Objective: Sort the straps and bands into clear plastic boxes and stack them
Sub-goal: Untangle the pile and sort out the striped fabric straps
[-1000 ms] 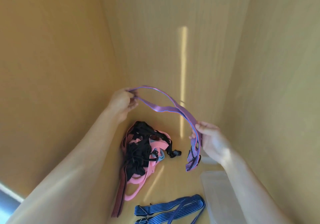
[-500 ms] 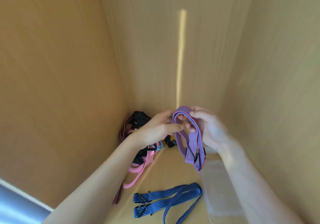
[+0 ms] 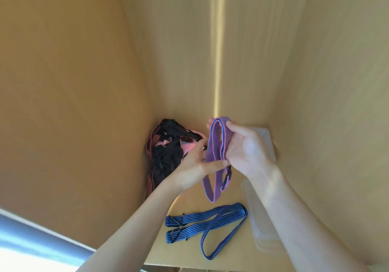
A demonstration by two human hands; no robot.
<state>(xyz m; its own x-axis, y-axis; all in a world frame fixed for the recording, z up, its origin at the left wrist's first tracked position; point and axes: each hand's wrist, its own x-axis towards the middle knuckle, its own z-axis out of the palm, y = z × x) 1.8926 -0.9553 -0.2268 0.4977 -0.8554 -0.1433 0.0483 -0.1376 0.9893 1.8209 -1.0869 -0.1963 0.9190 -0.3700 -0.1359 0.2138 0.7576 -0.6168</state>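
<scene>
Folded purple elastic strap with red-and-blue edging (image 3: 219, 145) held in mid-air above wooden shelf floor (image 3: 189, 257), near back wall. Strap gripped by right hand (image 3: 246, 149), fingers curled round folded loops. Left hand (image 3: 195, 166) pinching strap's lower part between thumb and fingers. Black buckle (image 3: 227, 177) hanging below. Blue striped strap (image 3: 208, 225) laid flat on shelf. Tangled pile of black and pink straps (image 3: 168, 149) in back left corner. Clear plastic box (image 3: 263, 229) partly hidden behind right forearm.
</scene>
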